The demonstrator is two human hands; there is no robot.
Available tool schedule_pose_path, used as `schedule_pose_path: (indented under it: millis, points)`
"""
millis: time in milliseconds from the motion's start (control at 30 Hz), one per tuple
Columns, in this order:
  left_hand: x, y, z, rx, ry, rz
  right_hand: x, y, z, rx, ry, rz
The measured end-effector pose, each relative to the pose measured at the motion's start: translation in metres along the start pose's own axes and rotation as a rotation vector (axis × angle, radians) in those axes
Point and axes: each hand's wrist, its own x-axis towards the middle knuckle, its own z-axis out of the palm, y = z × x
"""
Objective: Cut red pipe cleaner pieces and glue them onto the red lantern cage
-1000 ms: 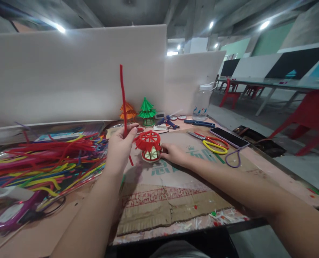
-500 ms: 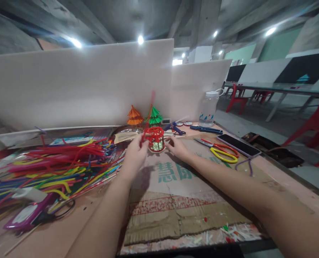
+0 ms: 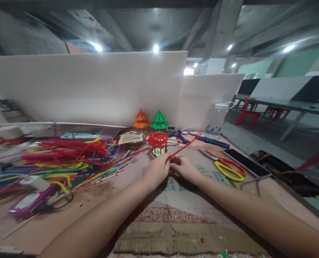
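Note:
My left hand [image 3: 157, 167] and my right hand [image 3: 185, 168] meet over the cardboard, fingers pinched together around a thin red strip [image 3: 184, 147] that looks like a pipe cleaner. One length of it slants up and right from my fingertips. Just behind my left hand stands a small red pavilion model [image 3: 157, 139] with a frilled roof, thin posts and a pale green floor, its front partly hidden by that hand. Further back are an orange tiered pavilion [image 3: 140, 120] and a green one [image 3: 159, 121].
Coloured strips [image 3: 73, 152] are heaped at left, near a purple device [image 3: 33, 202]. Scissors [image 3: 229, 170], a phone [image 3: 246, 163], a blue glue gun [image 3: 179, 135], blue-handled pliers [image 3: 213, 142] and a clear bottle [image 3: 216, 122] lie or stand at right. A white partition [image 3: 95, 89] rises behind.
Both hands have left the red model's sides and come together in front of it, now holding the red strip. The view has tilted up and shifted slightly left.

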Motion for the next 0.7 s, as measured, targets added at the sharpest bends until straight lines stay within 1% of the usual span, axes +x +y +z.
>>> schedule_pose_path:
  millis: [67,167,267,333,400,500,600,700]
  points:
    - [0.003,-0.003,0.002,0.005,-0.016,0.024,0.003,0.003,-0.002,0.05,0.002,0.026]
    - [0.005,-0.007,0.005,-0.023,-0.006,0.054,0.004,0.011,-0.006,0.124,0.06,0.051]
    - [0.009,-0.009,0.006,-0.145,0.036,0.074,0.004,0.016,-0.006,0.175,0.112,0.058]
    - [0.014,-0.007,0.005,-0.238,0.055,0.075,0.003,0.016,-0.005,0.19,0.111,0.058]
    - [0.02,0.0,0.003,-0.328,0.062,0.074,0.0,0.014,-0.004,0.198,0.099,0.051]
    - [0.034,0.018,0.002,-0.476,0.073,0.073,-0.005,0.008,-0.003,0.236,0.103,0.011]
    - [0.045,0.034,0.009,-0.552,0.128,0.084,-0.01,0.005,-0.006,0.337,0.109,-0.008]
    - [0.048,0.037,0.02,-0.566,0.181,0.143,-0.012,0.003,-0.008,0.428,0.107,0.051]
